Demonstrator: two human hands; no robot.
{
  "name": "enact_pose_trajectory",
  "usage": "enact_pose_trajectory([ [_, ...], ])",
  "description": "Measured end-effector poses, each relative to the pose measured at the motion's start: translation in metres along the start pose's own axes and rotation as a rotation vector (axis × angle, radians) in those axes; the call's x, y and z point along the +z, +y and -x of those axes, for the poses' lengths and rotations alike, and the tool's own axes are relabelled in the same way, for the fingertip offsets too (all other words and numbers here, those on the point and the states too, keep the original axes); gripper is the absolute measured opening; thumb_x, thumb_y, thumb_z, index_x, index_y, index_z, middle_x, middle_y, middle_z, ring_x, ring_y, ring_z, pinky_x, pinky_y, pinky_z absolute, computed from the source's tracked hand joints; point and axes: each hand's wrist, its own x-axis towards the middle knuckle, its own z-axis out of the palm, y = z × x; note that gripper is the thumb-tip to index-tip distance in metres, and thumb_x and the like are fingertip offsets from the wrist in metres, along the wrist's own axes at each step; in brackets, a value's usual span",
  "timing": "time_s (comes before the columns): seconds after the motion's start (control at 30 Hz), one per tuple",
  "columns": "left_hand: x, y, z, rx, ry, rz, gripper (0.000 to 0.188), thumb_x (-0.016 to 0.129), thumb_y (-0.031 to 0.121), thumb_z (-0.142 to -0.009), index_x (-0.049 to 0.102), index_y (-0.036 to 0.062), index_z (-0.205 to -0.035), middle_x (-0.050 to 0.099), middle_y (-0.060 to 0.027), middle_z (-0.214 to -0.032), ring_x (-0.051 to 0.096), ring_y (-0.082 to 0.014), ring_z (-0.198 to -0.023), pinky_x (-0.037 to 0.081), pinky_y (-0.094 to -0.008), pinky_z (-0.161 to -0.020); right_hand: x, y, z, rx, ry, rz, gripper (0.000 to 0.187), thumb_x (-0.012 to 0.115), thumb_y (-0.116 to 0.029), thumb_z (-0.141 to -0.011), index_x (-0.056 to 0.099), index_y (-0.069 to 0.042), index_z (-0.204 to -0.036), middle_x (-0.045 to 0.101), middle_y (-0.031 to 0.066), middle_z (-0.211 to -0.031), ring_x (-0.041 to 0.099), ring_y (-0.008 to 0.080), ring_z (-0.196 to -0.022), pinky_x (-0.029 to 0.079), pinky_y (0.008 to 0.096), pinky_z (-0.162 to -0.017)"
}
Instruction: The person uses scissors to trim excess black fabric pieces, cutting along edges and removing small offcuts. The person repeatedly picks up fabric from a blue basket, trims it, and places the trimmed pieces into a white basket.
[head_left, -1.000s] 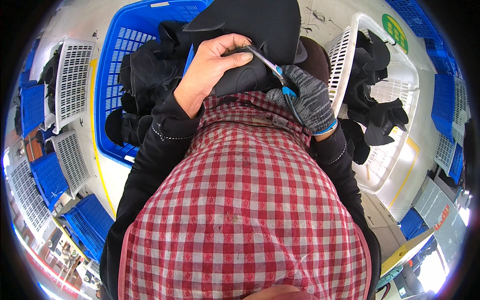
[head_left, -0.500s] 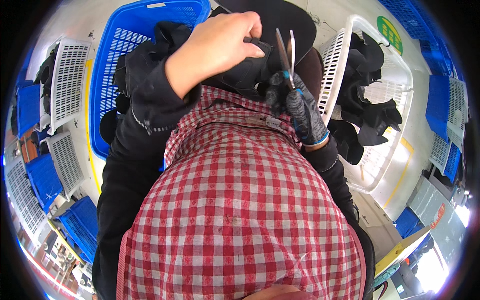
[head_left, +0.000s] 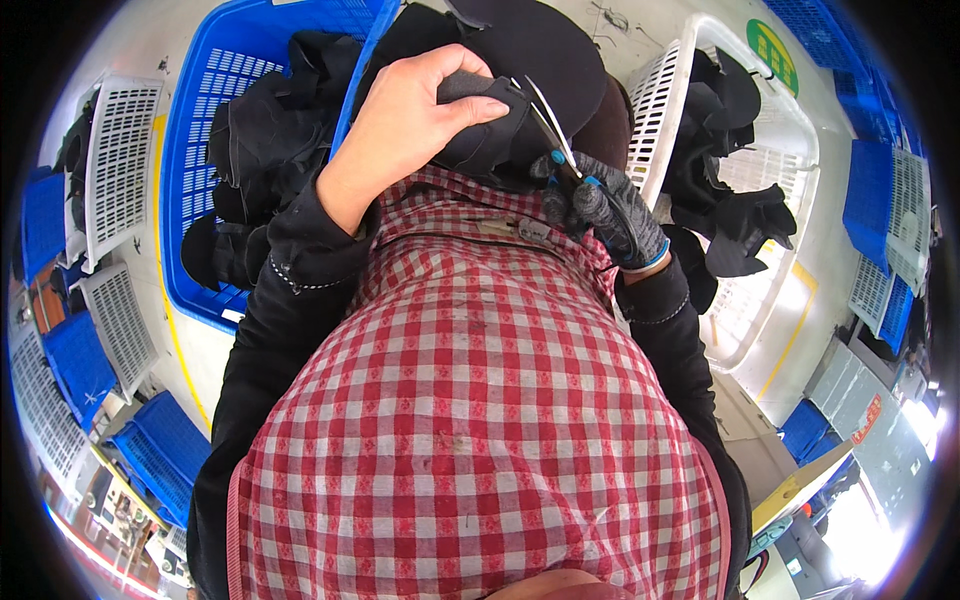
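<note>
My bare left hand (head_left: 412, 122) pinches a black fabric piece (head_left: 490, 140) between thumb and fingers, above my lap. A curved dark grey edge of the piece shows beside the thumb. On my right hand (head_left: 612, 210) is a grey knit glove with blue trim, closed around the handles of a pair of scissors (head_left: 553, 130). Their blades are parted and point up and left, with the tips close to the edge of the fabric piece. Whether a blade touches the fabric I cannot tell. Beyond lies a large rounded black piece (head_left: 550, 50).
At the left stands a blue basket (head_left: 190, 180) heaped with black fabric pieces (head_left: 265, 140). A white basket (head_left: 735, 350) with more black pieces (head_left: 720, 200) is at the right. Further blue and white crates line both sides. A red-checked apron (head_left: 470, 400) covers my front.
My left hand has shifted left and down with the fabric piece. The scissors have swung left, bringing their tips to the fabric's edge. The view has shifted slightly.
</note>
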Motion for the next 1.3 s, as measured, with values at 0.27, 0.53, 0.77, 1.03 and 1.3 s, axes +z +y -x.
enact_pose_trajectory([
  [0.27, -0.006, 0.0, -0.005, 0.004, -0.123, 0.068, 0.025, 0.082, 0.019, -0.089, 0.073, 0.0044, -0.106, 0.074, -0.0034, -0.091, 0.068, -0.0101, -0.084, 0.053, -0.0257, -0.078, -0.008, -0.008, 0.0, 0.082, -0.026, 0.056, 0.088, 0.063, -0.078, -0.087, 0.065, -0.004, -0.134, 0.064, 0.0004, -0.079, 0.055, 0.0078, -0.061, 0.044, 0.0221, -0.058],
  [0.53, -0.008, -0.001, -0.007, 0.002, -0.177, 0.072, 0.026, 0.083, 0.021, -0.089, 0.074, 0.0053, -0.107, 0.073, -0.0032, -0.094, 0.069, -0.0128, -0.088, 0.052, -0.0267, -0.082, -0.032, -0.017, -0.005, 0.05, -0.093, 0.256, 0.081, 0.07, -0.071, -0.087, 0.065, -0.007, -0.136, 0.061, -0.0037, -0.078, 0.051, 0.0058, -0.062, 0.041, 0.0213, -0.057],
  [0.77, -0.004, 0.001, -0.007, 0.087, -0.1, 0.149, 0.024, 0.079, 0.019, -0.091, 0.073, 0.0087, -0.112, 0.073, -0.0021, -0.106, 0.069, -0.0151, -0.097, 0.052, -0.0281, -0.089, -0.055, -0.027, -0.013, -0.054, -0.157, 0.451, 0.067, 0.076, -0.056, -0.09, 0.067, -0.007, -0.135, 0.066, -0.0007, -0.081, 0.058, 0.0082, -0.068, 0.049, 0.0256, -0.067],
  [1.03, -0.007, -0.004, -0.01, 0.097, -0.18, 0.173, 0.021, 0.076, 0.018, -0.093, 0.072, 0.0106, -0.113, 0.07, -0.0004, -0.106, 0.067, -0.0143, -0.1, 0.052, -0.0277, -0.092, -0.057, -0.03, -0.013, 0.059, -0.218, 0.291, 0.074, 0.071, -0.065, -0.091, 0.065, -0.006, -0.136, 0.062, -0.0015, -0.077, 0.052, 0.0047, -0.062, 0.042, 0.0203, -0.057],
  [1.3, -0.006, -0.006, -0.01, 0.071, -0.171, 0.205, 0.021, 0.078, 0.016, -0.092, 0.072, 0.011, -0.111, 0.07, 0.0007, -0.108, 0.067, -0.0148, -0.099, 0.051, -0.0271, -0.092, -0.049, -0.019, -0.006, 0.15, -0.201, 0.135, 0.083, 0.063, -0.072, -0.091, 0.061, -0.005, -0.14, 0.061, -0.0014, -0.081, 0.051, 0.0056, -0.064, 0.041, 0.0211, -0.058],
])
